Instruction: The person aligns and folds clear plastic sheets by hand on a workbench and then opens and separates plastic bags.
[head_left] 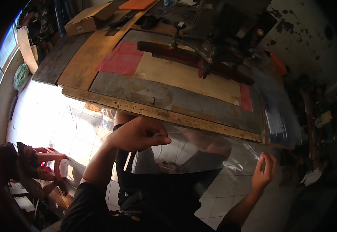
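A clear plastic sheet [184, 154] stretches over my lap, below the front edge of the worktable [129, 91]. My left hand [139, 134] is closed in a pinch on the sheet's left side, close to the table edge. Over on the right, my right hand [264, 172] has its fingertips pinched together at the sheet's other end. The see-through film shows shine and creases near the right hand, and its exact edges are hard to make out.
A machine [218, 42] with a long dark bar [191, 60] stands over a beige panel [184, 75] and red patches on the table. More clear plastic [282, 120] hangs at the table's right end. A cardboard box [89, 19] sits at the back left; a red stool [50, 158] stands lower left.
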{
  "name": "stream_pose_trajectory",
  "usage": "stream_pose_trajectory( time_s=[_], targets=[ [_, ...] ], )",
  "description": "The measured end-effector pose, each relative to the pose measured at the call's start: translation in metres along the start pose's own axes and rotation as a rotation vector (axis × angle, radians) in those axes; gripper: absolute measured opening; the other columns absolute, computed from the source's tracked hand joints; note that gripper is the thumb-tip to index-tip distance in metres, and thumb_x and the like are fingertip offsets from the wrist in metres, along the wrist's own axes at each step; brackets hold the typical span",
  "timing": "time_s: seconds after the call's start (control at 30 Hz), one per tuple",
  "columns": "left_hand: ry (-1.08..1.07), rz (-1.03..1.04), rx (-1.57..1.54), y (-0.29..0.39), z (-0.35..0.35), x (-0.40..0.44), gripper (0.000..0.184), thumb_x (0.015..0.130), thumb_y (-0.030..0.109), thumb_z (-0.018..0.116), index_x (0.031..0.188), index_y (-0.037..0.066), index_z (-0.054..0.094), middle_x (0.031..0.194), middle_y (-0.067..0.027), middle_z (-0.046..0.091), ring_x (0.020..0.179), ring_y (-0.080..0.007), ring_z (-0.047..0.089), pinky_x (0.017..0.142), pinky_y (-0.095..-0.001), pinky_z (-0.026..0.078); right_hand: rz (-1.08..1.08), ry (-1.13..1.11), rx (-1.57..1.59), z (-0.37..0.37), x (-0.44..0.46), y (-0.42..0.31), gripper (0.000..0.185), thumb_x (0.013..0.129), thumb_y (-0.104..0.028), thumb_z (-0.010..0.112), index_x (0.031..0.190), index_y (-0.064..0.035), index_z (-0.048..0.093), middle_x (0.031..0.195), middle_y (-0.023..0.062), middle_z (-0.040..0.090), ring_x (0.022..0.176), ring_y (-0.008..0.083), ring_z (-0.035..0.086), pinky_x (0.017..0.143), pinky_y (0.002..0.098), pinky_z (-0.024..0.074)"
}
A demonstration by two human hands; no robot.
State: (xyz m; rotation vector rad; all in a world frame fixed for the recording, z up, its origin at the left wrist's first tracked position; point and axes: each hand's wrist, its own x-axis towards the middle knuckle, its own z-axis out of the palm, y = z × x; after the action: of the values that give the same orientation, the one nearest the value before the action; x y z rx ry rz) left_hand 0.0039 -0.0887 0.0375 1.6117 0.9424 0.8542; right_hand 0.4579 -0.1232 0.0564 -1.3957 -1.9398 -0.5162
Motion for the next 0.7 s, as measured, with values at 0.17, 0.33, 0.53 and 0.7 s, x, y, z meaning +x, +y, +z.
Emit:
stream_pose_trajectory(
  time_s=[0.17, 0.33, 0.53, 0.7],
  targets=[
    [0.160, 0.266, 0.216, 0.002, 0.012, 0.009, 0.019, 0.100, 0.021, 0.075, 0.098, 0.002, 0.077, 0.089, -0.0081, 0.074, 0.081, -0.0146, 0.067, 0.071, -0.0309, 0.051, 0.069, 0.082, 0.066, 0.019, -0.014, -0.002, 0.016, 0.099, 0.010, 0.061, 0.110, 0.0012, 0.069, 0.110, 0.0143, 0.066, 0.102, 0.0282, 0.068, 0.082, 0.0372, 0.0581],
    [0.183, 0.160, 0.119, -0.003, 0.020, 0.006, 0.016, 0.101, 0.018, 0.073, 0.103, 0.003, 0.077, 0.098, -0.0079, 0.077, 0.091, -0.0159, 0.070, 0.082, -0.0318, 0.054, -0.012, 0.227, 0.031, 0.020, -0.019, 0.009, 0.016, 0.102, 0.011, 0.053, 0.114, 0.0026, 0.061, 0.115, 0.0145, 0.064, 0.106, 0.0282, 0.067, 0.083, 0.0375, 0.0591],
    [0.136, -0.088, -0.336, -0.008, 0.029, -0.004, 0.023, 0.105, 0.023, 0.067, 0.105, 0.001, 0.072, 0.110, -0.0101, 0.077, 0.110, -0.0212, 0.069, 0.102, -0.0382, 0.050, 0.096, 0.245, 0.164, 0.033, -0.035, 0.016, 0.015, 0.103, 0.010, 0.053, 0.115, 0.0009, 0.057, 0.113, 0.0145, 0.064, 0.104, 0.0272, 0.066, 0.083, 0.0386, 0.0580],
    [0.098, 0.031, -0.866, -0.018, 0.058, -0.002, 0.034, 0.112, 0.031, 0.053, 0.102, 0.001, 0.064, 0.106, -0.0110, 0.073, 0.128, -0.0283, 0.063, 0.110, -0.0421, 0.045, 0.093, 0.217, 0.175, 0.042, -0.041, 0.000, 0.016, 0.102, 0.010, 0.054, 0.114, 0.0012, 0.059, 0.111, 0.0137, 0.064, 0.103, 0.0266, 0.065, 0.083, 0.0373, 0.0574]
  ],
)
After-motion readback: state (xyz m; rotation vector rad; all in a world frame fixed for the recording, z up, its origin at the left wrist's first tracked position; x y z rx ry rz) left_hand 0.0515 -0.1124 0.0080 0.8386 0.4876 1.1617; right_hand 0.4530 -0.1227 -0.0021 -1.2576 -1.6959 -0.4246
